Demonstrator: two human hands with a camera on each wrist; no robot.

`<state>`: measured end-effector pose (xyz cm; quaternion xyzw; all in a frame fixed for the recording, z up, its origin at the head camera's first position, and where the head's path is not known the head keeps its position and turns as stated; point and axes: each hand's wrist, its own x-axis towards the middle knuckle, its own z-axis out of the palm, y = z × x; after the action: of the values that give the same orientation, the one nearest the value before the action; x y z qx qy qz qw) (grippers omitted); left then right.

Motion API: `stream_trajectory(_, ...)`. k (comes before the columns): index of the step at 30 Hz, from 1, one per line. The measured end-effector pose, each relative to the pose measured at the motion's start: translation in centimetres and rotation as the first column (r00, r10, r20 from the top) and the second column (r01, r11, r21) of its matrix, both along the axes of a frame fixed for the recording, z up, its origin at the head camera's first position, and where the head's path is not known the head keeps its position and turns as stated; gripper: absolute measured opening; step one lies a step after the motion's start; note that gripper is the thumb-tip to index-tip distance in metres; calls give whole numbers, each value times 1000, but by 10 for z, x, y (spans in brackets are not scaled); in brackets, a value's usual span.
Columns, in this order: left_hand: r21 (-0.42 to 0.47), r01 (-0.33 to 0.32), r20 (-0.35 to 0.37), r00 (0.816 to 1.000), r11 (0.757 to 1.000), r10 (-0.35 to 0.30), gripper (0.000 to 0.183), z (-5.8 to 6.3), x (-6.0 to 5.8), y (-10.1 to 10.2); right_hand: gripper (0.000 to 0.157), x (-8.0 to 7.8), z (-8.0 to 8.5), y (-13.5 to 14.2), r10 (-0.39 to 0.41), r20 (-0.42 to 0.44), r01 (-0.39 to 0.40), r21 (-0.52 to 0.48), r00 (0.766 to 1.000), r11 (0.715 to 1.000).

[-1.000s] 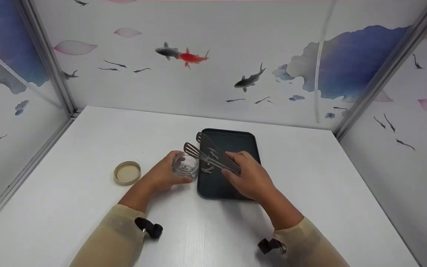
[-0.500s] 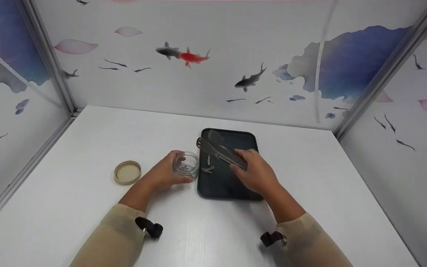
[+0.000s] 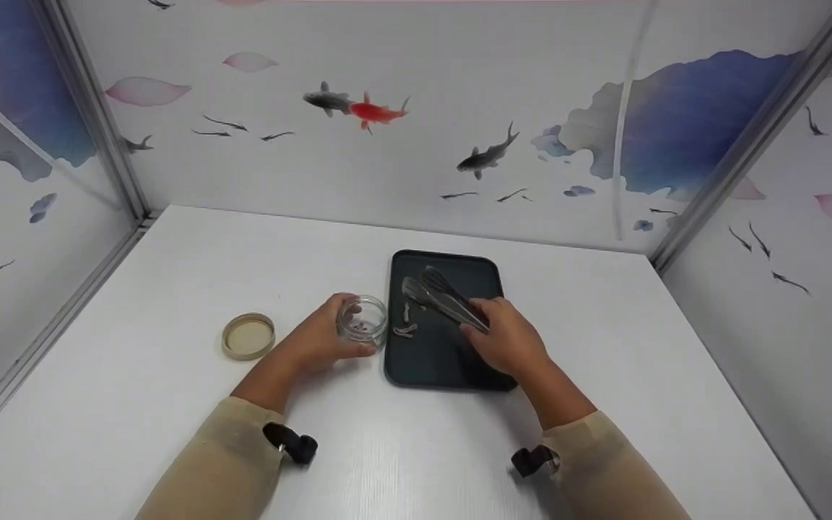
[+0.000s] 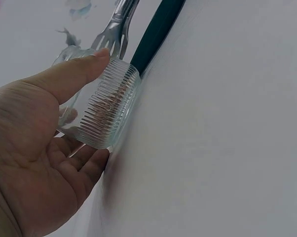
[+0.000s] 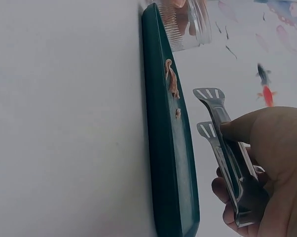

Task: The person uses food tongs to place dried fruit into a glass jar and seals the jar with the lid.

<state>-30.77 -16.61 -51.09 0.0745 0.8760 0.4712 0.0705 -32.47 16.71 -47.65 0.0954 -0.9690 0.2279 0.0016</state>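
Note:
My left hand [image 3: 318,338] grips an uncapped clear glass jar [image 3: 363,319] beside the left edge of a dark green tray [image 3: 434,368]. In the left wrist view, thumb and fingers wrap the jar's ribbed wall, with some brownish bits visible inside. My right hand [image 3: 510,336] holds metal tongs [image 5: 220,113] with slotted tips. Their arms are spread, with nothing between the tips, and they hang over the tray's middle. A few thin, wrinkled brownish strips [image 5: 172,81] lie on the tray near its left side; what they are is unclear.
A round beige lid [image 3: 248,336] lies on the white table [image 3: 380,462], left of the jar. Behind the table stands a white panel [image 3: 401,173] printed with fish, with similar panels on both sides.
The tongs have moved from over the jar's rim rightward to above the tray, their tips closing somewhat and parting again. The left hand and jar have stayed put.

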Motion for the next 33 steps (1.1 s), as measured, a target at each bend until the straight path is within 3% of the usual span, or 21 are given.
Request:
stream_trajectory(17, -16, -6, 9, 1000, 1000, 6, 105, 1, 0, 1, 48, -4, -8, 1, -31, 49, 31, 18, 998, 999)
stream_trajectory(33, -15, 5, 14, 1000, 1000, -5, 106, 0, 0, 0, 35, -2, -12, 4, -4, -50, 4, -2, 999, 1000)
